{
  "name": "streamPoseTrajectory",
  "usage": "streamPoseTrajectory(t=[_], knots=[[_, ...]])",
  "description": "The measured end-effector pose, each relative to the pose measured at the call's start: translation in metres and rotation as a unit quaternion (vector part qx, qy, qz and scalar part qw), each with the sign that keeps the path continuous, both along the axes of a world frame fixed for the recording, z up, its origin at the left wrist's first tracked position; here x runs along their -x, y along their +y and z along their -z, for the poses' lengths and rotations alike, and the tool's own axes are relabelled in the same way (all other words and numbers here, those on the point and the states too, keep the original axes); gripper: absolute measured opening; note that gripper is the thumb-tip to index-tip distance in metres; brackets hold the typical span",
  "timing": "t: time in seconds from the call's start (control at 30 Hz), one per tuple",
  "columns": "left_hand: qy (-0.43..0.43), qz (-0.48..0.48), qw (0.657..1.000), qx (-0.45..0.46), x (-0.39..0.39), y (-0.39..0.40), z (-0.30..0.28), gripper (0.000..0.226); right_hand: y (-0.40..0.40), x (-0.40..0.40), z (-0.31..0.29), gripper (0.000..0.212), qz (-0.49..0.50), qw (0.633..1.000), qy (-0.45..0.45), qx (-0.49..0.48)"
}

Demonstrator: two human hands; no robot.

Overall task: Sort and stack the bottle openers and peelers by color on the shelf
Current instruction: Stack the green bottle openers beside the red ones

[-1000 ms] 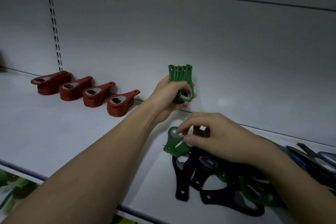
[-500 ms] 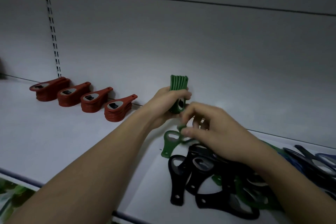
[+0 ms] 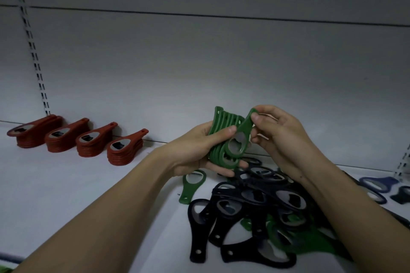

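Below our hands: unsorted black and green openers (image 3: 250,213) | left hand (image 3: 195,150) clamps green stack (image 3: 218,139) | right hand (image 3: 277,131) pinches green opener (image 3: 240,137) onto it, aligning colors | far left: red stacks (image 3: 77,137) done

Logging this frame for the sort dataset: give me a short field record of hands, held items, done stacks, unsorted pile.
left hand: left hand grips a bundle of green plastic bottle openers
right hand: right hand pinches a single green bottle opener against the bundle
done stacks: four stacks of red bottle openers in a row at the back of the white shelf
unsorted pile: black and green openers heaped below the hands
loose: one green opener flat beside the pile
far right: dark blue openers
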State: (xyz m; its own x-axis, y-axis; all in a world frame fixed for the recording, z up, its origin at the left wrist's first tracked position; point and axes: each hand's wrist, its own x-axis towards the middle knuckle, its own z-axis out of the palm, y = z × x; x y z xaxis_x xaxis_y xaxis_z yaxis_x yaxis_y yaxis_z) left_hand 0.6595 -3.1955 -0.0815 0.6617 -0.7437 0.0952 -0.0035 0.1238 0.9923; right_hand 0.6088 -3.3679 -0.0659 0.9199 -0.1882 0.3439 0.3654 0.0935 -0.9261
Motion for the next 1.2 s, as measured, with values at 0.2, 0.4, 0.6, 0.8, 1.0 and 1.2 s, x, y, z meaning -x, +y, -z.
streamPoseTrajectory(t=[0.2,0.4,0.6,0.8,1.0,1.2], knots=[[-0.009,-0.001,1.000,0.003,0.000,-0.007,0.005,0.038,0.007,-0.005,0.008,0.020,0.029,0.998,0.006,0.048],[-0.039,-0.027,0.999,-0.011,-0.006,-0.005,0.006,0.040,0.010,-0.007,0.014,0.027,0.014,0.995,0.031,0.097],[-0.053,-0.027,0.998,-0.029,-0.008,-0.004,0.006,0.035,0.007,-0.003,0.010,0.021,0.026,0.995,-0.015,0.099],[-0.128,-0.050,0.989,-0.055,-0.002,-0.008,0.006,0.038,0.007,-0.001,0.013,0.024,0.025,0.984,-0.045,0.168],[-0.131,-0.050,0.990,-0.028,0.002,-0.005,0.002,0.038,0.010,0.003,0.007,0.025,0.055,0.964,-0.111,0.233],[-0.101,-0.060,0.992,-0.035,0.013,0.010,0.000,0.042,0.034,0.008,0.000,0.014,0.089,0.956,-0.116,0.256]])
